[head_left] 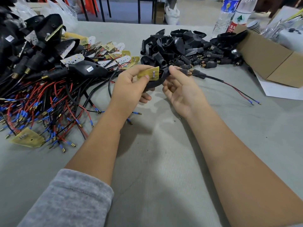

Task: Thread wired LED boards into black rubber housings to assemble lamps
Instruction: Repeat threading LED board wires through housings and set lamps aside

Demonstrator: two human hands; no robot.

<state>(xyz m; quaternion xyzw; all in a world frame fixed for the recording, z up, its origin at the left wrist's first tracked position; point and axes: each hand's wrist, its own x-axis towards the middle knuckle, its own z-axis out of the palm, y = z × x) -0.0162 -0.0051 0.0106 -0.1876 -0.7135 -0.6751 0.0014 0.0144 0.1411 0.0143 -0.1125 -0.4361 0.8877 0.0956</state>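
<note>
LED board [148, 73], yellow side up, is pinched by the left hand [129, 86] above the tabletop [164, 161]. Right hand [182, 89] grips the black rubber housing [162, 76]; its red and black wires [237, 90] trail right.

— How many hands am I working with on my feed?
— Two: my left hand [129, 84] and my right hand [182, 89].
— Boards and housings in them?
— One LED board [148, 73] and one black rubber housing [157, 81], with one sleeved lead [213, 78] ending in two wires.
— Bottles?
— Two water bottles [229, 15] at the back.
— Boxes?
— One cardboard box [268, 61].
— The heaps?
— Two: a pile of empty housings [180, 45] and a pile of wired boards [49, 89], too tangled for me to count. One loose board [27, 138] lies apart.
</note>
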